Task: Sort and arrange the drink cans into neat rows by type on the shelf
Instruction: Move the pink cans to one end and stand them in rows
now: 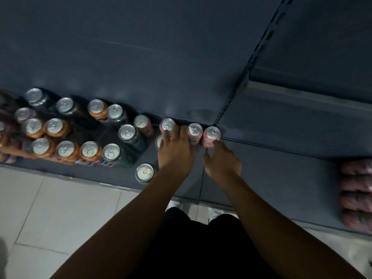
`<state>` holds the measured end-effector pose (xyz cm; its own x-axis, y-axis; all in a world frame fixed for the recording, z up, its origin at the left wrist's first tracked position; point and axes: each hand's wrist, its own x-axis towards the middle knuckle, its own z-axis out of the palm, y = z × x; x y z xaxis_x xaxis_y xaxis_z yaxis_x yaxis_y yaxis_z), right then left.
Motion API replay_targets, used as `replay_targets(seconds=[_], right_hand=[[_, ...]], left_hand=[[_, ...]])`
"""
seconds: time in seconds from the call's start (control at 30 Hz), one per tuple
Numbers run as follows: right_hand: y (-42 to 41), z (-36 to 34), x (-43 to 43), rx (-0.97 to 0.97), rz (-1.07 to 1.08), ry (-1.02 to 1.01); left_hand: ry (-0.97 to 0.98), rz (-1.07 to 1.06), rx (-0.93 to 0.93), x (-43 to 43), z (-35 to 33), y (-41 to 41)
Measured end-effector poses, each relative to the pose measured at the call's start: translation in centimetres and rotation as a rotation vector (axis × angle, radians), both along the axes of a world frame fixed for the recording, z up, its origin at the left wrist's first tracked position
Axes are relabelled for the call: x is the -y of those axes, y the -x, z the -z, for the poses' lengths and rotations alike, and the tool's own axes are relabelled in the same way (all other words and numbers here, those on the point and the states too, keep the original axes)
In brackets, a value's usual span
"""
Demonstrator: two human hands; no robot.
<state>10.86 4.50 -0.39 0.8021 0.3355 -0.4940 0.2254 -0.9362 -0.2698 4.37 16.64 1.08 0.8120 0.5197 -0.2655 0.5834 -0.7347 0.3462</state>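
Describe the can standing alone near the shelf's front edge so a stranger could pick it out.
Find the dark shelf and follow its front edge, where it meets the pale tiled floor. Down and left of the left hand stands the lone can, silver top up. Unlike the grouped cans behind it, no can touches it, and it is nearest the floor.
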Motion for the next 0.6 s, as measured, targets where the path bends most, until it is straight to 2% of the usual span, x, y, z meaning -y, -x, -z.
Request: replay_targets(seconds=[0.1, 0.23, 0.43, 0.6], right_hand=[[-0.2, 1.2, 0.0, -0.034, 0.116, -0.021], [-1.1, 3.7, -0.1, -0.067, 0.275, -0.081], [-2.4, 8.1, -0.6, -0.058, 0.408, -0.187], [-4.1, 11.2, -1.3, -0.063, 0.476, -0.318]], left_hand=[[0.127, -0.004, 0.041, 0.0, 1.6, -1.5], [0.329, -0.159, 0.083, -0.2, 4.6, -2.9], [0.392, -0.249, 0.032, 0.3, 7.9, -5.1], [0.351, -0.231, -0.119, -0.6, 9.4, -8.7]])
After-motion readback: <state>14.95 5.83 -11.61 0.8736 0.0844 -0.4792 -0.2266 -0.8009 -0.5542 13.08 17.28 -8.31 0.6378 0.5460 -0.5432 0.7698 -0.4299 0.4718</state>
